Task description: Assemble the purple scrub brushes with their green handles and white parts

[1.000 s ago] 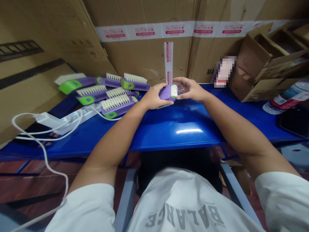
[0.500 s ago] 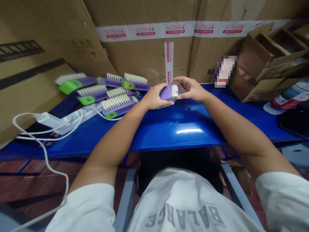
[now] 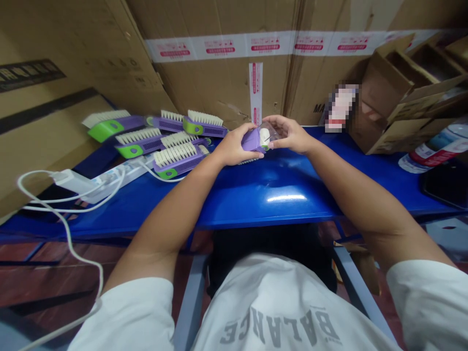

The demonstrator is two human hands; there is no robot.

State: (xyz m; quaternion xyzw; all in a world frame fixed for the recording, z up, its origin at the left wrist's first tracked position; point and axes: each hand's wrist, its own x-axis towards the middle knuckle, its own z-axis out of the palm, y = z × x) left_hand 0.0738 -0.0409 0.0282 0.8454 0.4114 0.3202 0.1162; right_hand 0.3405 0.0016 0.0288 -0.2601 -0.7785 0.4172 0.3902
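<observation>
**Purple brush [image 3: 251, 142], its end in a clear plastic bag [image 3: 272, 131]**

My left hand [image 3: 232, 145] grips the brush, fingers [image 3: 245, 130] closed around its purple body, with a sliver of green showing. The pale end of the brush sits inside the crinkled bag. My right hand [image 3: 292, 134] holds the bag, fingers [image 3: 278, 120] curled over the film, almost meeting my left hand. All this is near the far edge of the blue tabletop [image 3: 310, 204]. Left of my hands on the tabletop lie other brushes [image 3: 179, 161] and a power strip [image 3: 109, 183].
</observation>
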